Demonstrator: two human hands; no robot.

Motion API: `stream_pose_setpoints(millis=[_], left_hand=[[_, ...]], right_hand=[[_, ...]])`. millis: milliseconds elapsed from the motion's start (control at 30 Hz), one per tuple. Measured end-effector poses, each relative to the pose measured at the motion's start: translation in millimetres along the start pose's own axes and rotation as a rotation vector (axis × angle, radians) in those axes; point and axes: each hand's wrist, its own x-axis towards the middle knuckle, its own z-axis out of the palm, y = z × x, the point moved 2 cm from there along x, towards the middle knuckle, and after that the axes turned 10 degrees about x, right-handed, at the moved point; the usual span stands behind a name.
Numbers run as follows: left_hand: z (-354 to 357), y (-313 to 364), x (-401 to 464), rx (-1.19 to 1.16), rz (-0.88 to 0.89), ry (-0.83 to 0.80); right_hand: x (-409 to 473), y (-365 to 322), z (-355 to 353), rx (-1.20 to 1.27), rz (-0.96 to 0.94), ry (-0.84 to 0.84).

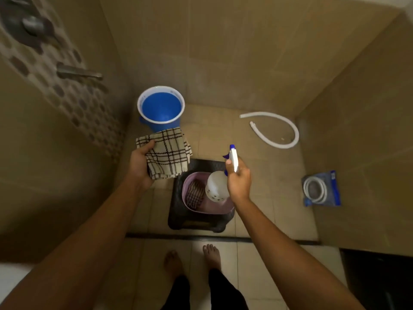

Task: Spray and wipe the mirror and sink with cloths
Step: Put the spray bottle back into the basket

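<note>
Left hand (pixel 141 163): grip curled round a folded checked cloth (pixel 166 153), thumb over its top edge, held above the floor just in front of the blue bucket (pixel 161 107). Right hand (pixel 239 182): grip wrapped round the neck of a white spray bottle (pixel 218 186), forefinger at the blue trigger, bottle hanging over a pink basin (pixel 214 208). Basin sat on a dark stool (pixel 178 218) and held a second checked cloth (pixel 195 193). Dark specks of print on the bottle were too small to read. Packaged hose (pixel 321 189) near the right wall; label illegible.
</note>
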Motion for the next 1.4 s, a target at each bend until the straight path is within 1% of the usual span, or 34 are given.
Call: stream_pose_setpoints(millis=[100,267,567,800,933,1100,1167,1233,1333,1400], left_hand=[[0,-17,19,0.029,-0.061,-0.008],[1,-42,44,-0.001,-0.152,-0.035],[-5,-84,74,0.05,-0.186,-0.018],[-13,-101,81,0.072,-0.191,-0.003],[-15,-103,84,0.072,-0.198,0.018],[-14,-104,83,0.061,-0.199,0.017],[-12,-102,79,0.052,-0.194,0.014],[-11,-98,76,0.04,-0.192,0.016],[-6,-89,67,0.017,-0.178,0.022],[0,-80,59,-0.003,-0.158,0.018]], right_hand=[[1,36,-1,-0.054,0.095,0.03],[-1,78,1,-0.177,0.185,0.071],[-1,132,21,-0.332,0.364,0.105],[-7,153,32,-0.368,0.426,0.154],[-9,157,36,-0.38,0.37,0.141],[-17,164,41,-0.392,0.404,0.123],[-16,162,39,-0.331,0.437,0.09],[-11,159,35,-0.334,0.37,0.03],[-6,145,25,-0.452,0.313,-0.011],[-1,133,20,-0.489,0.192,-0.077]])
